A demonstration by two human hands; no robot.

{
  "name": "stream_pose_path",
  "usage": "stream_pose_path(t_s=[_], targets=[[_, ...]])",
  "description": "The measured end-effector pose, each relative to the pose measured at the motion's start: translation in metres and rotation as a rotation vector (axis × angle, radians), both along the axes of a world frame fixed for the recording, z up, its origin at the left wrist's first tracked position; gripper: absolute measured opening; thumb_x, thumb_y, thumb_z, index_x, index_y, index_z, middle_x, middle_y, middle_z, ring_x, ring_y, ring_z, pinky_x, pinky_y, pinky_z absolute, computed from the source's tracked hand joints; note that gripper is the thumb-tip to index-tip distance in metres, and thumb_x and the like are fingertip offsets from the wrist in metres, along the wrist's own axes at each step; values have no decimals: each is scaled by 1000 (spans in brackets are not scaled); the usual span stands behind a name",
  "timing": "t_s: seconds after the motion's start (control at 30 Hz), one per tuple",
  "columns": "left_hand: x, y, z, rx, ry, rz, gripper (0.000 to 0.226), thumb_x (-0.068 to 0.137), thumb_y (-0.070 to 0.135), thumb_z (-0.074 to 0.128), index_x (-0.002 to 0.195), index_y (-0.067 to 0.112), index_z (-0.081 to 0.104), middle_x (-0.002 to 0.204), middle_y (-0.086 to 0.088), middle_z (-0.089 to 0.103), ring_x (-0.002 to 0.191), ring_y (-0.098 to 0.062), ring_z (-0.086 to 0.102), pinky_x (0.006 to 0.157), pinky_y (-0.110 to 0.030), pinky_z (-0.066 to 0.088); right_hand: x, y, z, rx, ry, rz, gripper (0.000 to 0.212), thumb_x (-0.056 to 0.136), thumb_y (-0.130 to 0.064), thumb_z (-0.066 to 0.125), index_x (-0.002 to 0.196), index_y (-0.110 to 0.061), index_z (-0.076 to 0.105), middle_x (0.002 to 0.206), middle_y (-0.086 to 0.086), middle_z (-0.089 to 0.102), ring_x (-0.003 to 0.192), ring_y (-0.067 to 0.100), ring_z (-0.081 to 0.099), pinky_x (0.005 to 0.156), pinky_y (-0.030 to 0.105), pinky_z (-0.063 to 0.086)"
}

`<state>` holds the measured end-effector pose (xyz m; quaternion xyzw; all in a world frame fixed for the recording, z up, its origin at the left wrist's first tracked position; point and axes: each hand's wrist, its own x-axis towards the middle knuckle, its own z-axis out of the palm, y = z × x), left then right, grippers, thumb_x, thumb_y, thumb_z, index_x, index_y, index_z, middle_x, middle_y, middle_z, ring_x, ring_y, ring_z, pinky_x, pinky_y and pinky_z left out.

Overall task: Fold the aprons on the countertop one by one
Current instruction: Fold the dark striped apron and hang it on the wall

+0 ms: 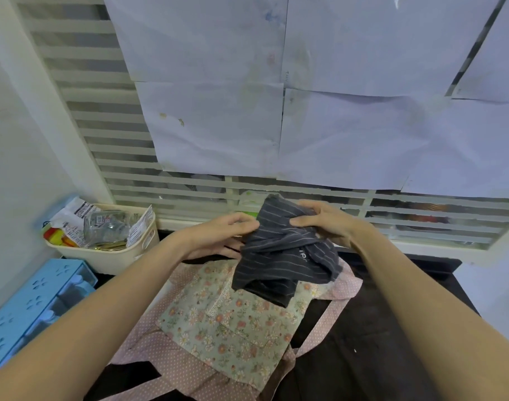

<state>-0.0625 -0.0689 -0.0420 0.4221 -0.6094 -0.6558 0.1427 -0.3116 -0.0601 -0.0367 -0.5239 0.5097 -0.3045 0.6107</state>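
Note:
A dark grey pinstriped apron [285, 253] hangs bunched up above the countertop, lifted between both hands. My left hand [227, 231] pinches its upper left edge. My right hand [324, 219] grips its upper right part, fingers curled over the cloth. Below it a floral apron [224, 328] with a pink dotted border and pink straps lies spread flat on the dark countertop [372, 328]. The striped apron's lower corner droops onto the floral one.
A cream basket [117, 253] full of packets stands at the back left. A light blue plastic drawer unit [36, 308] sits along the left edge. Behind the counter is a louvred window [189, 192] partly covered with white paper sheets.

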Motion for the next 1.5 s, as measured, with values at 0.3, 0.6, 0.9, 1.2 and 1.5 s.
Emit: stream_pose_path(t_s=[0.3,0.6,0.9,1.2,1.5], targets=[[-14,-5,-8,-197,-17,336,29,84,11,69,111,16,60,114,-3,67,100,-16,63,90,-31,50,17,-6,10,132,191,18,62,76,-49,68,127,-19,49,120,1,58,109,20,56,91,37,49],[-7,2,12,117,188,310,53,70,34,69,119,19,57,111,-5,68,99,-21,66,79,-35,57,13,0,12,82,-38,-20,11,90,-4,58,97,-13,61,92,2,70,82,13,66,76,23,56],[-2,9,13,274,622,299,80,49,27,92,120,8,61,117,-14,66,98,-25,68,74,-36,58,18,15,20,177,-527,-77,24,84,-12,52,87,-3,74,85,10,73,72,16,71,65,26,59],[-1,0,24,94,419,577,33,85,17,64,118,13,60,109,-9,70,96,-21,67,71,-34,60,40,-7,39,13,-82,-253,8,94,-17,55,91,-14,62,87,4,65,75,15,63,66,27,55],[-12,9,44,60,679,439,38,77,10,59,115,9,59,107,-10,70,92,-19,69,72,-30,58,43,-7,46,188,-333,-500,26,88,2,32,68,-9,46,47,7,53,37,20,54,39,23,47]])
